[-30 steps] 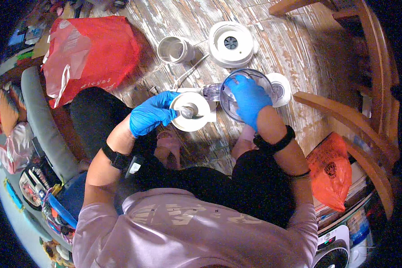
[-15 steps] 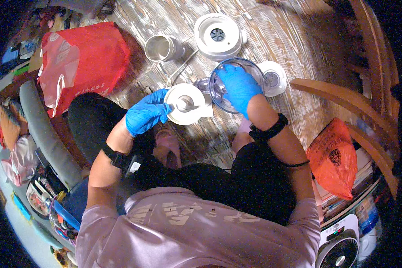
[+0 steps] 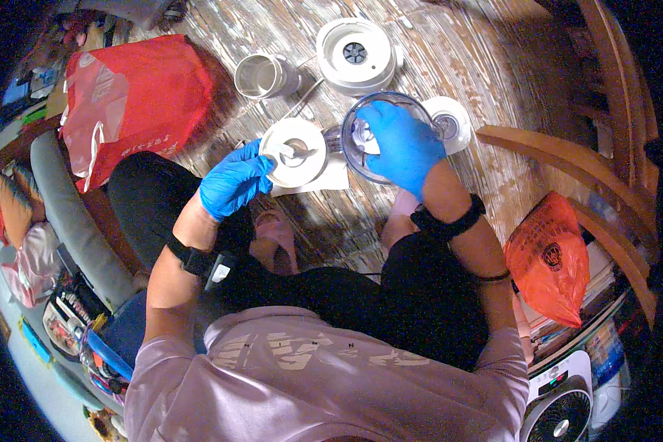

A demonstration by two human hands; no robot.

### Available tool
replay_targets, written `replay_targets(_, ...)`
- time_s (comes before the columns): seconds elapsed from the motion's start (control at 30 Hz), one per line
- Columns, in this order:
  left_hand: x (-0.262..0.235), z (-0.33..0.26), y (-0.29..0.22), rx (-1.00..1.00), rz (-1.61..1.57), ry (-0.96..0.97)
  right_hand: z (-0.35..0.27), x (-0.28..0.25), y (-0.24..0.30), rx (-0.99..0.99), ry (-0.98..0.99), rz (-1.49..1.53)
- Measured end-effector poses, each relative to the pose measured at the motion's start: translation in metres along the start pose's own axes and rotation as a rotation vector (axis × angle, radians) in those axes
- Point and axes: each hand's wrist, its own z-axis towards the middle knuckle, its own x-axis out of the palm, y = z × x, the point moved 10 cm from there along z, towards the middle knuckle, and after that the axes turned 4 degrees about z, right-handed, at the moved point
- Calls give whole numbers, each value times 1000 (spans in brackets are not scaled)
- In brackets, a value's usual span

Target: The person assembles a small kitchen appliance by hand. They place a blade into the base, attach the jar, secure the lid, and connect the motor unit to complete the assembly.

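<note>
Both my hands wear blue gloves. My left hand [image 3: 236, 179] pinches the rim of a round white blender blade base [image 3: 296, 158], whose metal blade faces up. Over a clear blender jug [image 3: 352, 163] with a dark rim, my right hand [image 3: 405, 144] reaches in with bent fingers. Something white shows by those fingers inside the jug; its kind is unclear, and the fingertips are partly hidden. The jug's handle [image 3: 334, 139] points left towards the blade base. A flat white sheet [image 3: 328, 182] lies on the floor below the blade base.
Beyond the jug stands a white blender motor base [image 3: 355, 55] with a cord, beside a greyish cup [image 3: 261, 76]. A small clear-and-white round part [image 3: 449, 125] sits right of the jug. A red bag [image 3: 144, 96], wooden chair legs [image 3: 545, 153] and an orange bag [image 3: 549, 261] flank the floor.
My left hand has raised the blade base slightly away from me and tilted it. My right hand has turned inside the jug, with its fingers more bent, and the white thing now shows.
</note>
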Motion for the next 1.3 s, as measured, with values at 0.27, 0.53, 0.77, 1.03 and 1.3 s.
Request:
replay_targets(0.27,-4,-2,-4,-10,-5,0,-35,-79,-11,49,-195,464)
replay_targets(0.53,-8,-1,-6,30,-22,-49,-36,-82,-86,241,-312,1074)
replay_targets(0.77,-11,-3,-6,23,-12,-65,-27,-67,-111,281,-377,1723)
replay_targets(1.03,-9,-5,-6,31,-36,-44,-10,-73,-128,180,-450,1798)
replay_targets(1.3,-7,-4,-4,3,-14,-39,23,-105,-102,135,-536,916)
